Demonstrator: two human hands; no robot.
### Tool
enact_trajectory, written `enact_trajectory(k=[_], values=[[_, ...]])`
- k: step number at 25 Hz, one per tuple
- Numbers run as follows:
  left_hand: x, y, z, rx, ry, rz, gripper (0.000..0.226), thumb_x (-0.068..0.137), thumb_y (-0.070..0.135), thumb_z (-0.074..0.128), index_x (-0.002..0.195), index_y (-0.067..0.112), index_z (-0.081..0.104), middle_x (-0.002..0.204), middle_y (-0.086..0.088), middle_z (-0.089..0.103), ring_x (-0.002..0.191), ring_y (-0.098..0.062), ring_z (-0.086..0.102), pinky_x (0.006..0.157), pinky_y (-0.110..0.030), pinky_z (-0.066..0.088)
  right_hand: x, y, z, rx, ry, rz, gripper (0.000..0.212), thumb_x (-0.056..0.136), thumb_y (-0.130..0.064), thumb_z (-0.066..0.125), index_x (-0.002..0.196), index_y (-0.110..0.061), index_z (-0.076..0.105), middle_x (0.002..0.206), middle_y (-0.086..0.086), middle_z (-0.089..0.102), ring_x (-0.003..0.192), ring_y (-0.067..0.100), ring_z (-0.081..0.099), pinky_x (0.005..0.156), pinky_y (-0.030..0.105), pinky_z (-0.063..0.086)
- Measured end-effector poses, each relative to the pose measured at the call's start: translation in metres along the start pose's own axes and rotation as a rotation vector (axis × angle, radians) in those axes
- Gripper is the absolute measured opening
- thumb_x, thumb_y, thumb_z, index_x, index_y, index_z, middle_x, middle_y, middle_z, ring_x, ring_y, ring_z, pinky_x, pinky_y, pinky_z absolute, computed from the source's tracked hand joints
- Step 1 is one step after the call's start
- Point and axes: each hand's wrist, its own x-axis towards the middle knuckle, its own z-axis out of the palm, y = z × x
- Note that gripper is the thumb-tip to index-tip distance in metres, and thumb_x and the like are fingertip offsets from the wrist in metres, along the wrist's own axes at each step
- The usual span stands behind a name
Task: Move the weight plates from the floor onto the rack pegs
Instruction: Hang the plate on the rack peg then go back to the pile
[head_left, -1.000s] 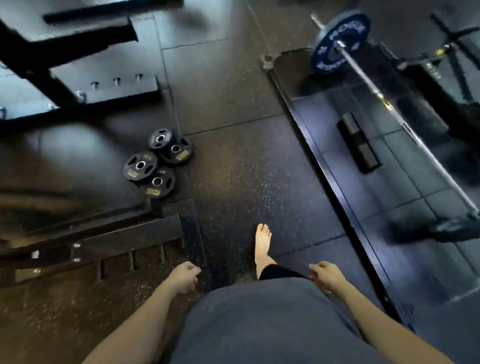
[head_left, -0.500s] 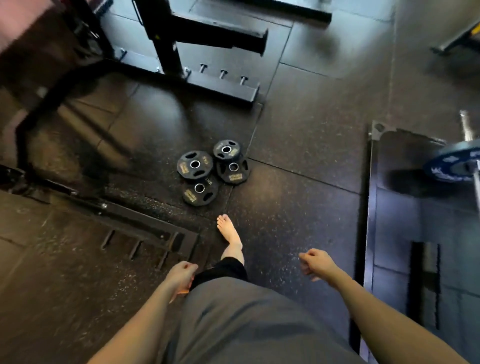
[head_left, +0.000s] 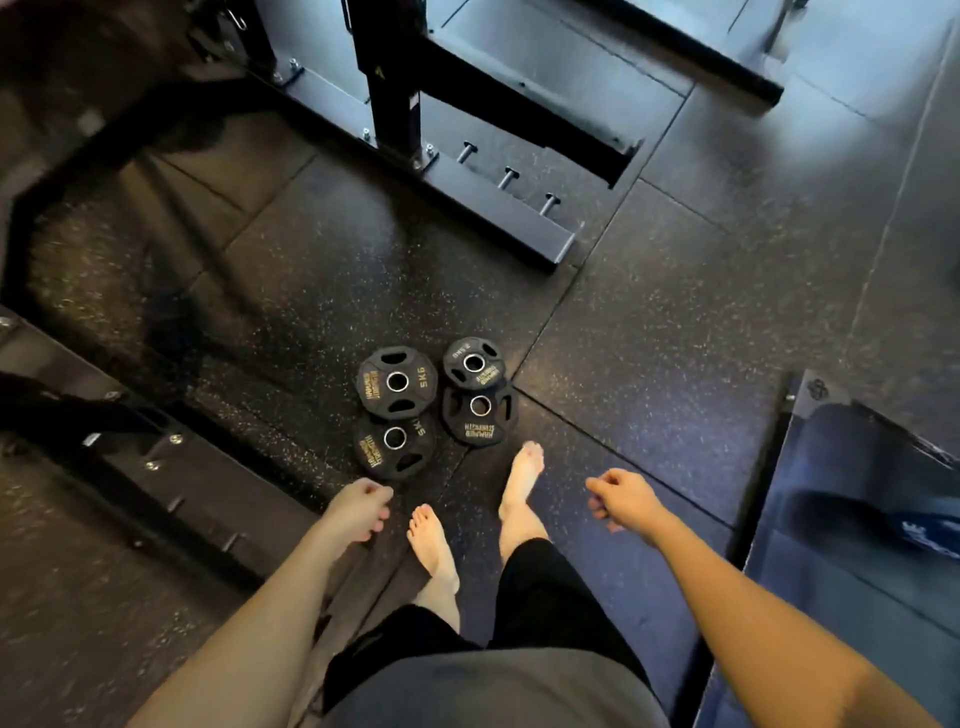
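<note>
Matt black rubber-look plates (head_left: 397, 383) w/ shiny metal hubs; speckled rough floor (head_left: 649, 322); matt steel rack (head_left: 493, 208).

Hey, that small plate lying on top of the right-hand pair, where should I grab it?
Probably by a cut-out slot near its rim. The small plate lies flat, overlapping the plate beneath, so its near edge is raised. Come from above on your side, hooking right hand fingers through the slot.
</note>
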Motion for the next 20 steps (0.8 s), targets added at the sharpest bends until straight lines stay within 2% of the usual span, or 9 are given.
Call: enact_trajectory(k=[4, 8, 13, 16, 18, 20], values=[[0.058, 0.064, 0.009, -0.092, 0.020, -0.050, 0.013, 0.099, 0.023, 0.050, 0.103, 0.012, 0.056, 0.081, -0.006, 0.057, 0.059, -0.014, 0.048, 0.052, -0.023, 0.034, 0.100, -0.069, -0.015, -0.029, -0.052, -0.012, 0.020, 0.096, -0.023, 0.054, 0.081, -0.010, 0.052, 0.074, 0.011, 0.062, 0.065, 0.022, 0.055, 0.049, 0.027, 0.038], [0.163, 0.114, 0.042, -0.208, 0.053, -0.137, 0.013, 0.101, 0.025, 0.049, 0.102, 0.014, 0.054, 0.084, -0.005, 0.058, 0.061, -0.013, 0.050, 0.053, -0.022, 0.036, 0.237, -0.118, -0.011, -0.044, -0.076, -0.020, 0.021, 0.096, -0.026, 0.054, 0.080, -0.012, 0.053, 0.074, 0.010, 0.065, 0.066, 0.021, 0.057, 0.054, 0.030, 0.041], [0.342, 0.125, 0.106, -0.313, 0.070, -0.205, 0.017, 0.100, 0.025, 0.052, 0.104, 0.010, 0.058, 0.085, -0.007, 0.062, 0.064, -0.016, 0.055, 0.055, -0.026, 0.041, 0.432, -0.130, 0.027, -0.064, -0.064, -0.058, 0.024, 0.094, -0.033, 0.053, 0.081, -0.013, 0.055, 0.076, 0.007, 0.069, 0.072, 0.025, 0.060, 0.066, 0.037, 0.042], [0.462, 0.121, 0.138, -0.387, 0.079, -0.237, 0.014, 0.099, 0.026, 0.054, 0.100, 0.012, 0.057, 0.082, -0.006, 0.060, 0.062, -0.017, 0.055, 0.053, -0.027, 0.042, 0.554, -0.122, 0.067, -0.131, -0.039, -0.103, 0.030, 0.091, -0.039, 0.051, 0.083, -0.011, 0.058, 0.088, 0.013, 0.071, 0.081, 0.033, 0.063, 0.071, 0.041, 0.044], [0.529, 0.118, 0.157, -0.438, 0.065, -0.256, 0.016, 0.099, 0.030, 0.054, 0.097, 0.015, 0.056, 0.086, -0.007, 0.061, 0.068, -0.020, 0.058, 0.058, -0.030, 0.049, 0.621, -0.115, 0.094, -0.200, -0.033, -0.154, 0.027, 0.094, -0.039, 0.049, 0.084, -0.016, 0.059, 0.101, 0.015, 0.071, 0.085, 0.030, 0.061, 0.076, 0.040, 0.045], [0.576, 0.122, 0.171, -0.486, 0.038, -0.262, 0.020, 0.098, 0.037, 0.053, 0.098, 0.017, 0.055, 0.094, -0.008, 0.064, 0.077, -0.022, 0.064, 0.069, -0.033, 0.055, 0.666, -0.113, 0.117, -0.264, -0.018, -0.175, 0.031, 0.096, -0.037, 0.048, 0.101, -0.012, 0.064, 0.111, 0.013, 0.068, 0.097, 0.030, 0.061, 0.083, 0.037, 0.044]])
